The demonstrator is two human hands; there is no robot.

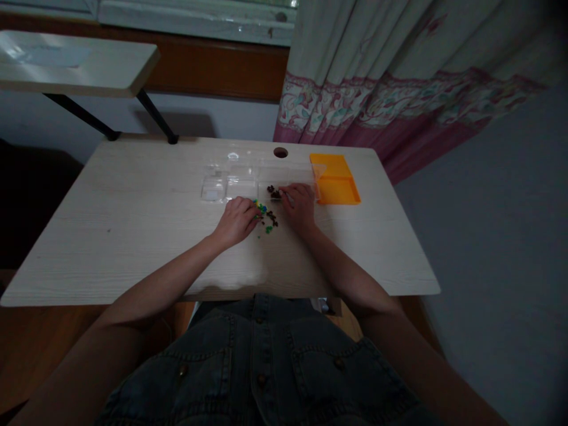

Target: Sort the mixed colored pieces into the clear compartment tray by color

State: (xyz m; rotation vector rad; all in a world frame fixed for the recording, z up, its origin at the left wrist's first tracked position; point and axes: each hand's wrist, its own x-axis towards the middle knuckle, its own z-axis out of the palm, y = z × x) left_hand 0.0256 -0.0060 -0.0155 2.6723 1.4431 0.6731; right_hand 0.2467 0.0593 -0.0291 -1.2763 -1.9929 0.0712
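I am sitting at a pale, wood-grained worktop [133, 225] in a dim room and looking down over my denim clothing [266, 367]. My left hand [237, 220] is resting palm down near the middle of the worktop. Its fingers are curling together at the edge of a small scatter of loose beads [267, 221], some green, yellow and blue, most of them dark. I cannot tell whether a bead is being pinched between the fingertips. My right hand [299, 206] is lying just beside the scatter on the other side. Its fingertips are drawing together at the near rim of a clear box [239, 180] with several compartments. Whether they are gripping anything is too small to tell. A few dark beads [274, 191] are lying in the compartment closest to that hand.

An orange tray [337, 180] is sitting just beside the clear box, on my right. A round hole [280, 152] is showing in the worktop near its far edge. Beyond it a grey wall [248, 121] is running under a brown band and a pale window frame [195, 21]. A curtain [399, 89] with a pink patterned hem is hanging at the far right. A second table [75, 65] on black legs is standing at the far left. Brown floor [39, 349] is showing below the worktop's near edge.
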